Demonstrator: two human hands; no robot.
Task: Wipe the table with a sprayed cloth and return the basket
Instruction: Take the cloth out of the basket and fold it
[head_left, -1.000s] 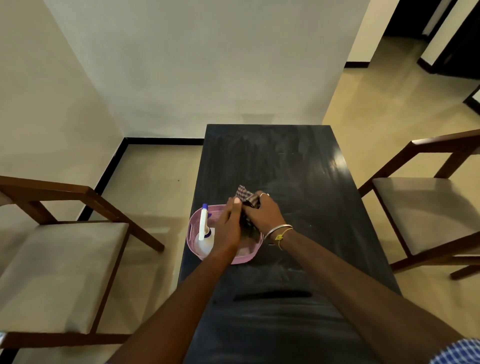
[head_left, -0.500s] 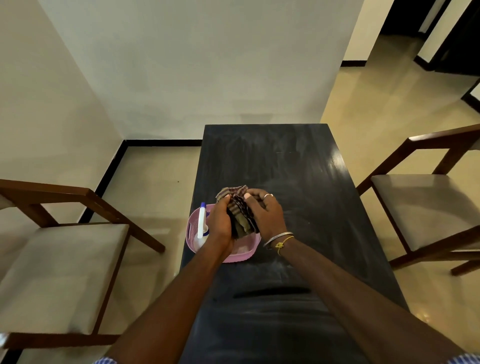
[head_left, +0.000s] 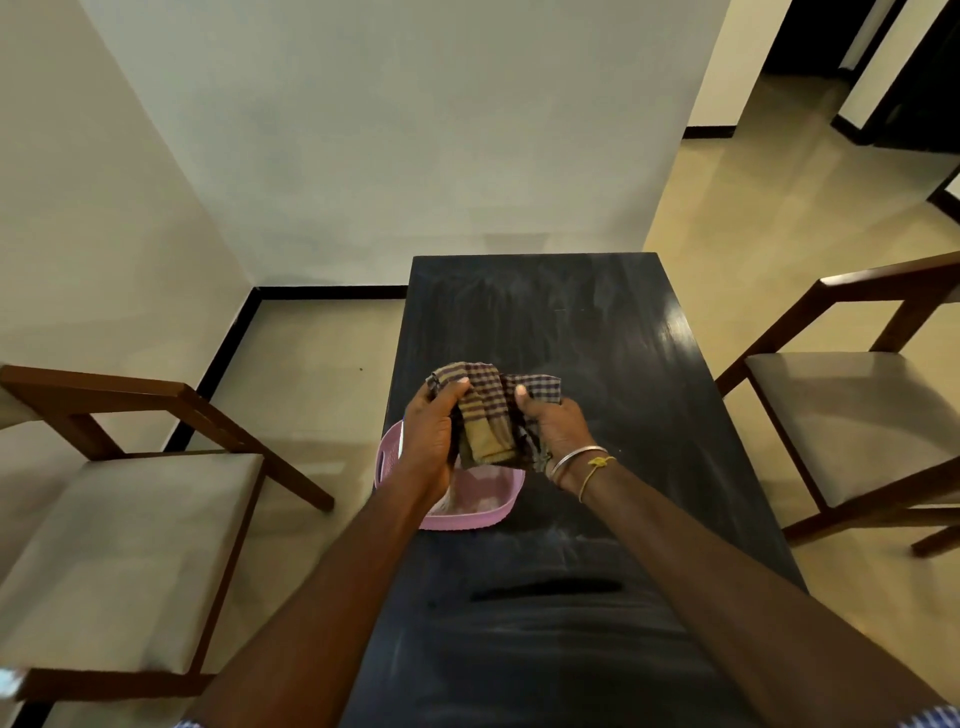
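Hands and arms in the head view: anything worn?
Both forearms are bare. The right hand has a silver bangle and a yellow thread bracelet at the wrist. Blue checked sleeve edges show at the bottom corners. The left hand wears nothing visible.

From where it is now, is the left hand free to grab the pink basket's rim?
Probably not yet. The left hand is right above the basket, nothing between them, but it is gripping the checked cloth along with the right hand; it must let go first.

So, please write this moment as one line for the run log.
left hand: holds cloth | right hand: holds cloth | cloth: above basket | basket: on table | stage: wiping not begun
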